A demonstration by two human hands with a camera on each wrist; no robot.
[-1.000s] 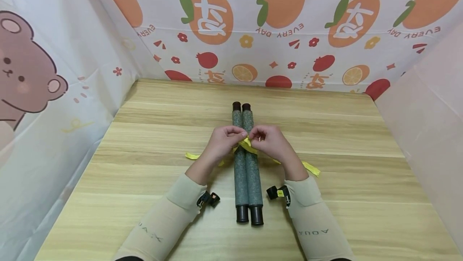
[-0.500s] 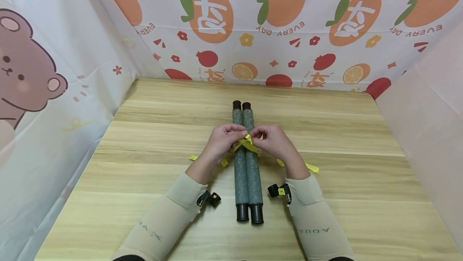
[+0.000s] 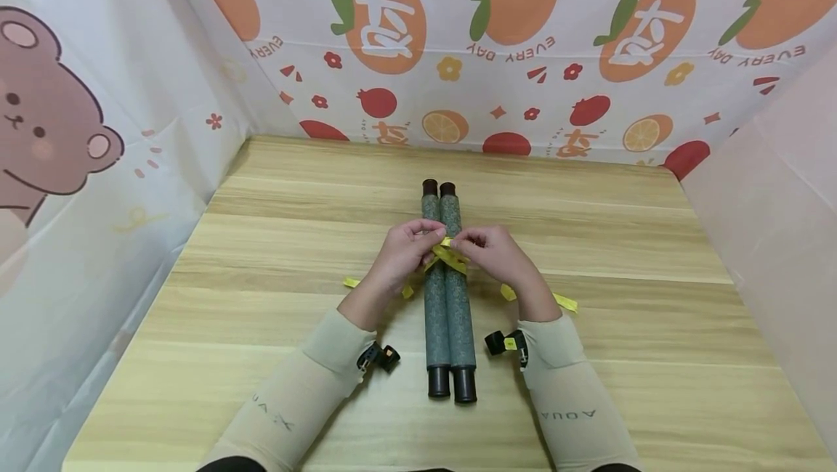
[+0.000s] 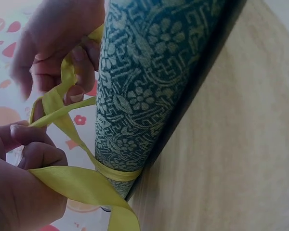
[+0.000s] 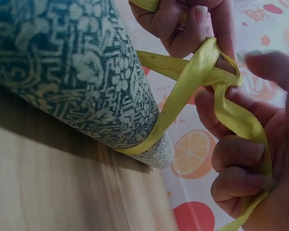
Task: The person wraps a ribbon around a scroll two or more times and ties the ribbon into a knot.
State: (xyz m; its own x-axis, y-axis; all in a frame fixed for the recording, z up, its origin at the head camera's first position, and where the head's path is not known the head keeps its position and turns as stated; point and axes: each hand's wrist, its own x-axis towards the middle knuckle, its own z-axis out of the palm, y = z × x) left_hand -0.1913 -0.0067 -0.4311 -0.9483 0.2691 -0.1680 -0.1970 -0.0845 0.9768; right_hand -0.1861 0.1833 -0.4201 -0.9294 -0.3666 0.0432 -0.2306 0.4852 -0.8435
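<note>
Two rolled scrolls in green patterned cloth, a left scroll (image 3: 437,312) and a right scroll (image 3: 461,312), lie side by side with dark knobs at both ends. A yellow ribbon (image 3: 450,259) wraps around them and crosses over on top. My left hand (image 3: 407,253) pinches the ribbon above the left scroll. Facing it, my right hand (image 3: 495,255) has curled fingers on the ribbon too. The right wrist view shows a ribbon loop (image 5: 202,62) between both hands, with one tail running through the right hand's curled fingers. Loose ribbon also trails from the left hand (image 4: 29,187) in the left wrist view.
Ribbon tails rest on the wooden table (image 3: 261,370), with one ribbon end (image 3: 565,303) right of the right forearm. Small black cameras sit on both sleeve cuffs. A fruit-printed cloth (image 3: 451,43) stands behind the table, and a bear-printed cloth (image 3: 59,109) at left.
Both hands stay near the crossing while their fingers shift on the ribbon. More of the crossed ribbon shows between them, and the tails on the table have drawn slightly inward.
</note>
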